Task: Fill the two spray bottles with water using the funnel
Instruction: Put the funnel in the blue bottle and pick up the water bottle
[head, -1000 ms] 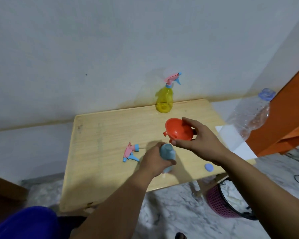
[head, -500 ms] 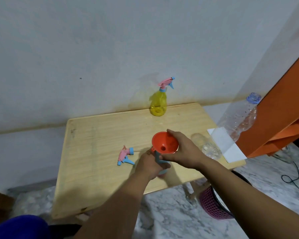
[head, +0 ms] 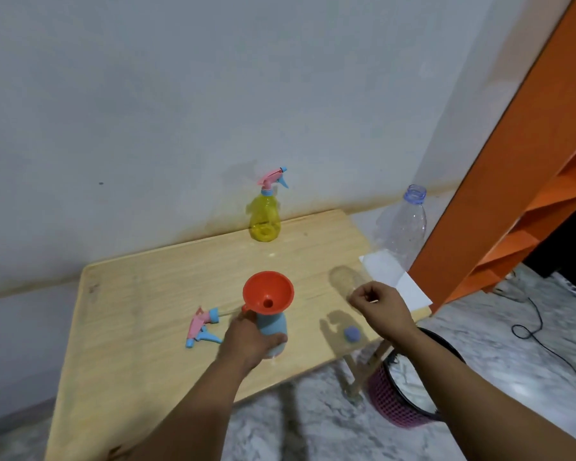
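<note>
While the left hand [head: 250,337] curls round the blue bottle [head: 274,329], its arm reaches in from the lower edge of the view and its knuckles cover most of the bottle's left side. That bottle stands upright near the front edge of the table [head: 140,304], and the funnel [head: 268,292] sits in its neck, bowl upward, with nothing else touching it. The right hand [head: 378,306] hovers right of the funnel, clear of it, palm down with the fingers loosely curled and nothing in them. Its forearm runs off the lower right corner.

Left of the funnel, a loose sprayer head [head: 202,327] lies on its side on the table. Behind the funnel, at the table's far edge by the wall, the yellow bottle [head: 264,221] stands upright with its sprayer on. A small cap [head: 352,333] lies right of the blue bottle, below the right hand. Further right of the funnel, a clear water bottle [head: 403,224] with an open neck leans at the table's right end; how much water it holds cannot be made out, and its lower part blurs into a white sheet [head: 393,277]. A pink basket [head: 396,394] under the table's right corner is partly hidden by the right forearm.
</note>
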